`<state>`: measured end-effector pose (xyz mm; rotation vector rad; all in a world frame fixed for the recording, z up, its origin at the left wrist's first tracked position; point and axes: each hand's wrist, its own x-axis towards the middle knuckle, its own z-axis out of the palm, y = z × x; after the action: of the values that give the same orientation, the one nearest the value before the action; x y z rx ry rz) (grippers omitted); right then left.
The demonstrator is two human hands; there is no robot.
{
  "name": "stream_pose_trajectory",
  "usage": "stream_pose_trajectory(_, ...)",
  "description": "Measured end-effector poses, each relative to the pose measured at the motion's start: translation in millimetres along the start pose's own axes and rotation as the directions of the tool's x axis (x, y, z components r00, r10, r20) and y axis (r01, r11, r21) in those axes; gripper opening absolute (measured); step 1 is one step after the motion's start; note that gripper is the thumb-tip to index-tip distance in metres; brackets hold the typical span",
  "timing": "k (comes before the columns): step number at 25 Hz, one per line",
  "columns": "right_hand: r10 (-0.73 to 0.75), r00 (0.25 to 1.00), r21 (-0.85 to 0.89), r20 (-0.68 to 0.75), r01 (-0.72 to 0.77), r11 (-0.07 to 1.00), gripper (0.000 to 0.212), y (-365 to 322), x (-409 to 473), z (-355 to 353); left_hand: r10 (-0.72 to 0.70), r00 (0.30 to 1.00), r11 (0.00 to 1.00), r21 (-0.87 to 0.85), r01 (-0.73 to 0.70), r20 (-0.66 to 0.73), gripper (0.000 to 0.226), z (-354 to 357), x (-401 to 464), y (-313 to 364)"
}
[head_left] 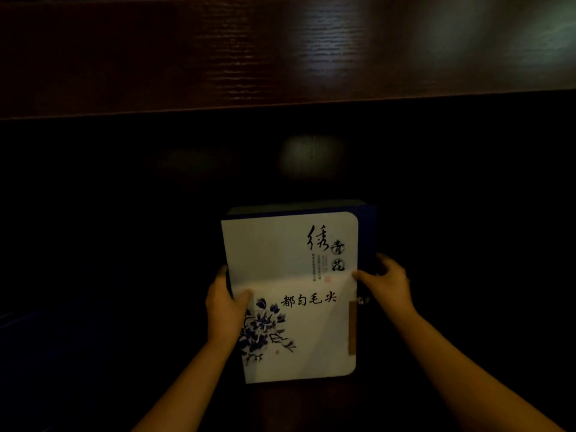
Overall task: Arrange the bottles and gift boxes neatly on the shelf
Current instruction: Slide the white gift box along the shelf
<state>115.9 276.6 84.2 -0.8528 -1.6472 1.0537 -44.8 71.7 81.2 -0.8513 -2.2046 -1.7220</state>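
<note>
Both forearms in, hands clamped on tea gift box (296, 322) at dark shelf bay.
L hand (226, 302) on left edge, R hand (385, 280) on right edge, box between. Rigid, prob. light, smooth face; side-edge hold looks best.

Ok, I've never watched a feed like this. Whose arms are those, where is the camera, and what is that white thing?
There is one picture, from a camera worn on a person's head, looking forward and down. The arms are that person's own. The left hand and right hand grip the side edges of a gift box, white with a blue flower and black writing, and dark blue sides. Above it runs a dark wooden shelf board. The space around the box is too dark to make out.
</note>
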Motion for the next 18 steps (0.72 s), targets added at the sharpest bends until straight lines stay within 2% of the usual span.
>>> stream_pose_trajectory(6, -0.062, 0.998, -0.046, -0.018, 0.061, 0.997, 0.058, -15.3, -47.6, -25.9, 0.051, 0.999, 0.999, -0.005, -0.051, 0.012, 0.058, -28.1, -40.7, 9.1)
stream_pose_trajectory(13, -0.082, 0.996, -0.061, -0.035, 0.080, 0.995, 0.055, -14.3, -73.1, -41.6, 0.046, 0.999, 0.999, -0.002, -0.046, 0.026, 0.060, -44.4, -67.4, 20.1)
stream_pose_trajectory(18, -0.079, 0.997, -0.067, -0.016, 0.077, 0.995, 0.056, -17.6, -75.9, -47.2, 0.048, 0.998, 0.998, 0.031, -0.047, -0.033, 0.059, -45.3, -80.9, 27.7)
